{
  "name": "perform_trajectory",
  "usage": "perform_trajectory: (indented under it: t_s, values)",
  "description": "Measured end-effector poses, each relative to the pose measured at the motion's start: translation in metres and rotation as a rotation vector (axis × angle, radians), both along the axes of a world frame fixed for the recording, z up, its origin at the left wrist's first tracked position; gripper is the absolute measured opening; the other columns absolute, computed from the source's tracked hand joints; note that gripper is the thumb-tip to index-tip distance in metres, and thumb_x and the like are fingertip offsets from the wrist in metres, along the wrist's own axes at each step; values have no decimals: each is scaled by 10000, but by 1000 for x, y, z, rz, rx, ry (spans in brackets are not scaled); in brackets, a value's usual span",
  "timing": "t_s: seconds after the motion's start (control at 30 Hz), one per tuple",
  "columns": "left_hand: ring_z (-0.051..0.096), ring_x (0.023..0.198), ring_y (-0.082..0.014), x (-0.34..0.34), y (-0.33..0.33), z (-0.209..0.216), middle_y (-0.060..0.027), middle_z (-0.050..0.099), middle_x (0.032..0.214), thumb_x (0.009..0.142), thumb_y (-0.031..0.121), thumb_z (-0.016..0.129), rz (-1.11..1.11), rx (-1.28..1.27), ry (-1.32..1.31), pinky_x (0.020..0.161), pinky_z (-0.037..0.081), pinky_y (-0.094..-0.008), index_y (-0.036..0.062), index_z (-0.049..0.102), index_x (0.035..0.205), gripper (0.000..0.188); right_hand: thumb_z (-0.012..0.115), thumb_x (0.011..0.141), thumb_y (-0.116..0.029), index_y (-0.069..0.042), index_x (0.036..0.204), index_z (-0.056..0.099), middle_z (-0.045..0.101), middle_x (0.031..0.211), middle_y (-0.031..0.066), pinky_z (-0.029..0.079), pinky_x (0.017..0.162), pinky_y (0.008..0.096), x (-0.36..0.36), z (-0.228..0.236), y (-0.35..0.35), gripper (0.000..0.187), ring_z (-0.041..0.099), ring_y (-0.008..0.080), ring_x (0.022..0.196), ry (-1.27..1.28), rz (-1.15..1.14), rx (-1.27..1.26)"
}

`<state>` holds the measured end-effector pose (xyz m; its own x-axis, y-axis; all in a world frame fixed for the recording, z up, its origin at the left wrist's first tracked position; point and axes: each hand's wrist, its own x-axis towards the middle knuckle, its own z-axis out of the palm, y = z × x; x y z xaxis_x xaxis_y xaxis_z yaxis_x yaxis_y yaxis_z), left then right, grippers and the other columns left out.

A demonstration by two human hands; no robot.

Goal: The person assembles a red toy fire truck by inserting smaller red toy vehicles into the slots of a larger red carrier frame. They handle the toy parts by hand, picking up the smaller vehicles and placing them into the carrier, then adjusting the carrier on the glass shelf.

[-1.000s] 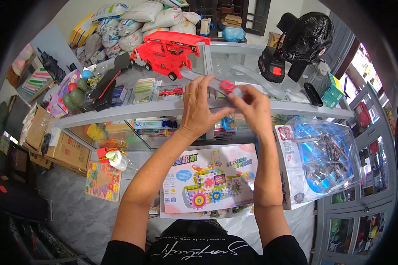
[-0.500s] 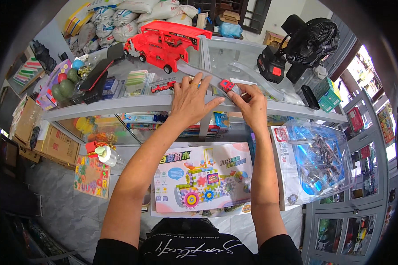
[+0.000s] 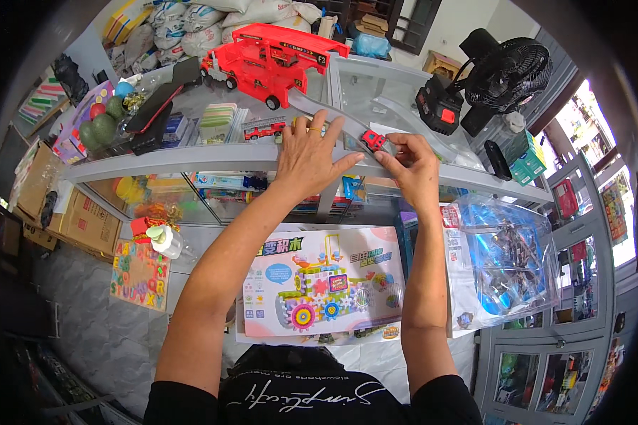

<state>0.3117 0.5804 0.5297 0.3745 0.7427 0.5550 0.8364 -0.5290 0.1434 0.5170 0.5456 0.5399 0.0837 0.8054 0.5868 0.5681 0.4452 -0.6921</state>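
Note:
A small red toy car [image 3: 373,140] sits at the low end of a grey ramp [image 3: 337,120], which slopes down from a large red toy carrier truck [image 3: 280,64]. My right hand [image 3: 412,168] has its thumb and fingers closed on the car's right end. On the ramp's near side, my left hand [image 3: 308,152] rests by the glass counter's edge, its fingers apart and nothing seen in it. A red toy fire truck [image 3: 264,128] lies just left of that hand. What is under the left palm is hidden.
A black fan [image 3: 507,74] stands at the counter's right, near a second grey ramp [image 3: 429,134]. Below the counter frame [image 3: 213,157] lie a building-block box [image 3: 322,283] and a clear-windowed toy box [image 3: 507,262]. A pump bottle [image 3: 167,243] stands left.
The toy car and my right hand have shifted slightly right and nearer. My left hand keeps about the same place and shape. The whole view has turned a little.

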Motion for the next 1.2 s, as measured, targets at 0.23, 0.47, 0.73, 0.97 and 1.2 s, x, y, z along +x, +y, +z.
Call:
perform_trajectory:
  t_s: [0.23,0.47,0.73,0.97,1.2]
  values:
    - [468,1137,-334,0,0,-1,-161,457,1378,844,560,625,-65,21,-94,956,367,-472,18,466,1362,766,825,709,-129,-22,981,715,617,829,140,493,642,353,-25,12,18,313,611,255,683,-153,-54,106]
    - [478,1132,-328,-24,-17,4,-139,508,1297,849,364,688,-135,190,-215,984,356,-454,76,543,1296,550,746,717,-70,-29,974,721,617,829,198,517,698,420,-48,20,45,261,638,340,734,-200,-12,87]
    - [503,1088,-297,-82,14,8,-92,562,1171,865,322,674,163,314,-300,938,353,-422,128,638,1161,356,725,766,-108,-6,1002,710,646,878,202,521,720,399,-74,25,75,257,650,315,757,-177,34,113]
    - [532,1042,-290,-88,20,-6,-99,590,1100,888,330,650,187,354,-293,919,366,-411,110,649,1117,318,673,810,-94,-49,1035,710,648,886,156,503,774,425,-58,14,79,232,634,327,825,-228,146,172]
    - [540,969,-285,-88,23,-8,-91,595,1074,880,389,650,210,314,-230,853,395,-405,118,655,1094,346,581,875,-183,-177,1073,728,650,974,86,429,831,512,-66,6,81,247,579,330,962,-469,62,164]
